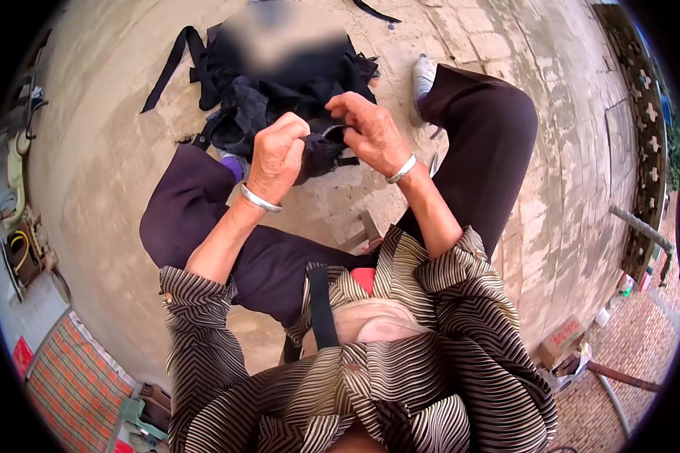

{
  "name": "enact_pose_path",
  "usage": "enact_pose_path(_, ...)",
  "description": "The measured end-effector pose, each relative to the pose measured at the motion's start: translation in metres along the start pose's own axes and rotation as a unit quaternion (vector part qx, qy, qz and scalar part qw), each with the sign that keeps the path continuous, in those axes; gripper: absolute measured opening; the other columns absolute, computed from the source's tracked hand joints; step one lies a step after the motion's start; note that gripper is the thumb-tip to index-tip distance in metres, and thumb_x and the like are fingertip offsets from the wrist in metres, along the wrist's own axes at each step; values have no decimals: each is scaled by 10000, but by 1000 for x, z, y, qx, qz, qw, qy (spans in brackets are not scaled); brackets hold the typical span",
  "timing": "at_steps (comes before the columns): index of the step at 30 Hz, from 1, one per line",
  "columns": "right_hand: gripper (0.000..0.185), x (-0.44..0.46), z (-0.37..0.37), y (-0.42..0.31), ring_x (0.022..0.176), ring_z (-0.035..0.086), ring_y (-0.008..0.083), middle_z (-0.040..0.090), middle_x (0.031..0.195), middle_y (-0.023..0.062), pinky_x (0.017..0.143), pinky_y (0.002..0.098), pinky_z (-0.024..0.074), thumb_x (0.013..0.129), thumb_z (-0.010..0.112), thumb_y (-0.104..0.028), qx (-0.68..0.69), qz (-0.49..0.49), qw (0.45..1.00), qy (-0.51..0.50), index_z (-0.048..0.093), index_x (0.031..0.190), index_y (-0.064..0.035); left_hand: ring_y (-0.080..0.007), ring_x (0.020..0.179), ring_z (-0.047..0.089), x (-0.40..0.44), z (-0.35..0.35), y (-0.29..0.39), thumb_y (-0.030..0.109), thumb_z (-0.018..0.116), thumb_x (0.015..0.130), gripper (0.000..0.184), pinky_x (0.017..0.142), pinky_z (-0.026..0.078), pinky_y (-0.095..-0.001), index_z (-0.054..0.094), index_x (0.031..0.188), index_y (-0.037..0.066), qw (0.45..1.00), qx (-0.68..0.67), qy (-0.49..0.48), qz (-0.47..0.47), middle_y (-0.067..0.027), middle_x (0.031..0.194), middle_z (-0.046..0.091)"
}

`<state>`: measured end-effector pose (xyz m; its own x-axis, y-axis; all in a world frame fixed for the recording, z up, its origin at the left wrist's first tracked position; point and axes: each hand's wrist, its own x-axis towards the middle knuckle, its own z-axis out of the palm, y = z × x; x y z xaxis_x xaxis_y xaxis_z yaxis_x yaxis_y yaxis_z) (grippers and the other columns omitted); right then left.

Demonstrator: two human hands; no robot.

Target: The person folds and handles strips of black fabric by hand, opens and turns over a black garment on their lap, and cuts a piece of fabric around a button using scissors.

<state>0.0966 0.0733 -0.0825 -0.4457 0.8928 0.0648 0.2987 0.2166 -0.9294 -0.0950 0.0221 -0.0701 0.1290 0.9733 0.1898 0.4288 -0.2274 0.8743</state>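
Just above the black fabric piece point(323, 151), my left hand point(278, 155) is closed, fingers pressed together. What it pinches, if anything, is too small to make out. My right hand point(370, 132) sits at the other side of the fabric with bent fingers and the thumb low near its edge; whatever lies between them does not show clearly. A larger heap of black cloth with straps point(242, 106) lies on the ground beyond my hands. One long black strap point(175, 68) trails off to the left. Part of the heap is blurred.
My bent legs in dark trousers point(476, 143) frame the cloth on both sides. The ground is worn, pale paving point(98, 166). A cardboard box point(561, 341) stands at the lower right beside brick paving. A plaid cloth point(79, 385) lies at the lower left.
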Motion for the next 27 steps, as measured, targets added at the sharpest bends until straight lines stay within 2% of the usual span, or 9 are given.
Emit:
enact_pose_path(5,272,-1,9,-2,739,647,280,644,792,119,683,359,504,705,614,8,24,-2,998,-55,618,974,-35,-171,776,562,5,-8,-4,-100,437,724,119,758,447,-246,520,810,-86,997,-65,-16,-32,-106,844,591)
enact_pose_path(8,208,-1,4,-3,609,630,268,620,640,116,618,351,495,731,614,-3,70,25,993,-87,618,939,-6,-129,711,535,7,-14,-7,-52,473,730,119,698,425,-229,540,828,-66,995,-80,-26,-52,-86,809,577)
enact_pose_path(10,181,1,-1,-9,604,626,262,617,639,115,607,353,487,731,613,-10,52,30,995,-78,609,912,-8,-63,606,464,9,-22,-2,7,510,759,149,594,365,-205,574,888,-32,967,-133,-90,-198,-38,764,549)
enact_pose_path(13,117,3,-3,-16,585,611,249,604,628,108,582,355,462,730,613,-29,22,49,997,-55,577,841,-20,-15,530,377,11,-22,15,34,548,787,177,513,291,-198,595,953,-9,972,-66,-122,-192,6,737,523)
enact_pose_path(16,124,3,-1,-15,578,604,251,597,624,108,577,355,458,727,625,-38,-27,47,997,-54,569,837,-24,-23,491,337,11,-8,7,54,652,806,206,476,297,-220,595,995,-4,993,23,-97,-64,11,738,531)
enact_pose_path(21,112,4,-1,-10,583,619,229,614,631,108,564,338,459,723,657,-39,11,27,999,-43,606,820,-16,-191,640,588,16,-6,0,17,693,765,264,599,471,-292,595,1009,3,991,78,-74,80,-77,944,624)
enact_pose_path(22,112,4,-1,-10,583,619,229,614,631,108,564,338,459,723,657,-39,11,27,999,-44,606,820,-16,-191,640,588,15,-6,1,17,693,765,264,599,471,-292,595,1009,3,991,77,-73,80,-77,944,624)
enact_pose_path(24,87,4,-2,-12,570,474,47,564,619,11,519,237,411,759,615,32,52,33,996,-61,612,845,18,-281,803,640,15,-8,5,-2,668,758,261,684,508,-322,594,1008,8,989,107,-83,63,-106,1007,620)
enact_pose_path(27,94,4,-2,-10,578,479,35,575,628,2,518,229,411,774,616,22,65,30,995,-67,618,868,25,-277,726,641,13,-7,3,-21,644,760,245,633,504,-330,595,997,15,985,136,-92,52,-93,951,630)
